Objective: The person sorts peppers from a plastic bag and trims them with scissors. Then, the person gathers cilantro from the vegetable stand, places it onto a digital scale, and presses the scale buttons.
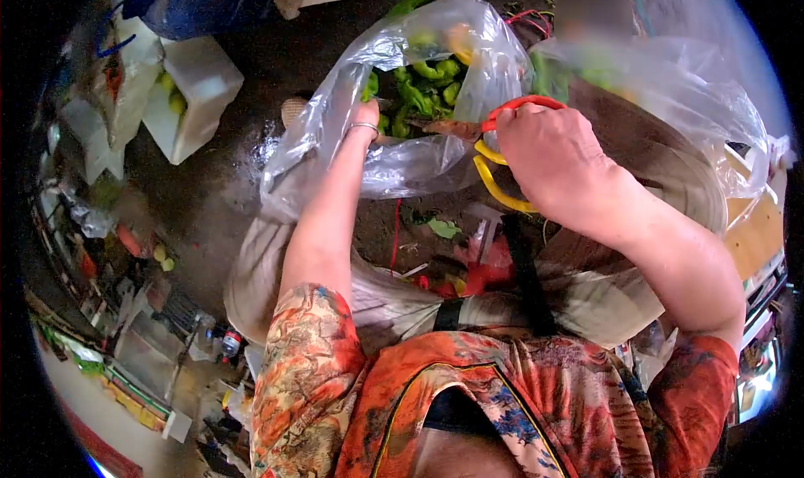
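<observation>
My right hand (553, 156) is closed around scissors (502, 147) with one red and one yellow handle loop. Their dark, rusty-looking blades point left, over the mouth of a clear plastic bag (322, 139). Green peppers (427, 89) fill the inside of the bag. At the bag's left side my left hand (367, 114) reaches in, a bracelet on its wrist. A green pepper (371, 87) shows at its fingers, which are partly hidden; the hand appears closed on it. The blade tips are just right of this hand.
Another clear plastic bag (678, 76) with green produce stands at the right. White foam boxes (197, 93) are at the upper left. Below the bag, a leaf (444, 228) and red scraps lie on the dark ground. A bottle (231, 342) stands at lower left.
</observation>
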A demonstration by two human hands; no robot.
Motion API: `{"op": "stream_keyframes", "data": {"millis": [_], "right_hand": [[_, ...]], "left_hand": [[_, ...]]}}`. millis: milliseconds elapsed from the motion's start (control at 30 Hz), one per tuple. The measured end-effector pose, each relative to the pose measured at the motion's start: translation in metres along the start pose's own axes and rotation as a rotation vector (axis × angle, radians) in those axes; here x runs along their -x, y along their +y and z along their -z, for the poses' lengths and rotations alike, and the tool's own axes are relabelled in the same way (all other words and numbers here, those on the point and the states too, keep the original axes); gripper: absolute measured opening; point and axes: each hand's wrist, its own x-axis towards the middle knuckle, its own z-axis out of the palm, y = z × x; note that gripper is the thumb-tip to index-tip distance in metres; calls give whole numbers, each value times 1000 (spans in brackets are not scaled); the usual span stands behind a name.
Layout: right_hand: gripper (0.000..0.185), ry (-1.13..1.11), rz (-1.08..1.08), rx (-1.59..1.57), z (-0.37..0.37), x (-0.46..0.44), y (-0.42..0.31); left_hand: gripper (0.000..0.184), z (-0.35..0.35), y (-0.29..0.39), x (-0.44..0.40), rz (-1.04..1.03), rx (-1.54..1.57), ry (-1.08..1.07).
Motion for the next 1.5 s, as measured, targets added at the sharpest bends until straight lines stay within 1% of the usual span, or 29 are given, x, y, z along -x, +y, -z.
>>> {"op": "stream_keyframes", "data": {"millis": [67,100,133,167,200,267,300,333,400,433,467,533,600,667,733,800,867,900,933,1000,1067,1100,1133,1200,1233,1300,1367,1400,1500], "right_hand": [[24,-39,8,-58,1,-1,4],[22,50,25,-65,0,1,5],[21,140,42,-71,-1,3,8],[14,270,81,-5,-5,7,14],[14,282,83,0,-2,5,18],[16,39,-162,14,10,3,22],[19,34,-234,-5,25,5,21],[19,50,-231,1,30,8,23],[21,172,-353,44,39,12,30],[24,175,-377,1,45,14,35],[24,198,-372,4,50,15,37],[29,117,-428,-52,56,15,40],[30,171,-406,-74,56,15,40],[31,220,-379,-95,57,15,37],[31,219,-365,-210,62,12,32],[32,213,-344,-215,62,6,30],[34,218,-280,-452,56,-1,28],[36,228,-230,-617,57,-3,20],[46,142,-213,-886,50,-8,17],[58,78,-27,-1480,28,-23,1],[61,2,-60,-1487,37,-14,-14],[52,35,-56,-1544,29,-18,-18],[52,26,-65,-1535,25,-21,-18],[48,58,-43,-1686,23,-27,-18],[46,114,-81,-1705,24,-28,-19],[46,129,-78,-1697,31,-29,-19],[51,151,-85,-1702,23,-37,-11],[51,146,-84,-1700,24,-38,-12],[38,141,-136,-1786,23,-40,-13]], "left_hand": [[51,14,24,26,-52,-109,90],[49,12,25,32,-116,-112,125],[47,9,23,35,-292,-27,147],[47,4,22,39,-420,64,141],[47,6,32,53,-549,155,135],[49,20,55,79,-587,302,-30],[51,25,63,88,-631,287,-37],[51,33,73,99,-641,285,-24],[48,49,91,121,-634,372,-57],[44,57,98,129,-648,497,-98],[44,66,103,134,-664,491,-80],[40,89,118,147,-445,799,-237],[37,116,128,165,-391,1023,-317],[38,139,132,176,-440,1168,-338],[37,170,137,189,-419,1243,-370],[33,194,139,197,-438,1260,-359],[32,209,139,200,-383,1291,-334],[32,214,138,201,-390,1292,-332],[32,217,137,201,-358,1309,-354],[33,216,141,198,-334,1332,-388],[34,207,146,194,-342,1418,-388],[34,203,148,194,-336,1430,-394],[35,201,151,193,-362,1398,-361],[35,202,153,191,-385,1375,-325],[36,203,153,190,-389,1403,-367],[36,207,151,186,-392,1438,-403],[43,213,147,182,-492,1410,-553],[43,214,148,183,-490,1413,-550],[58,215,151,192,-556,1450,-569]]}}
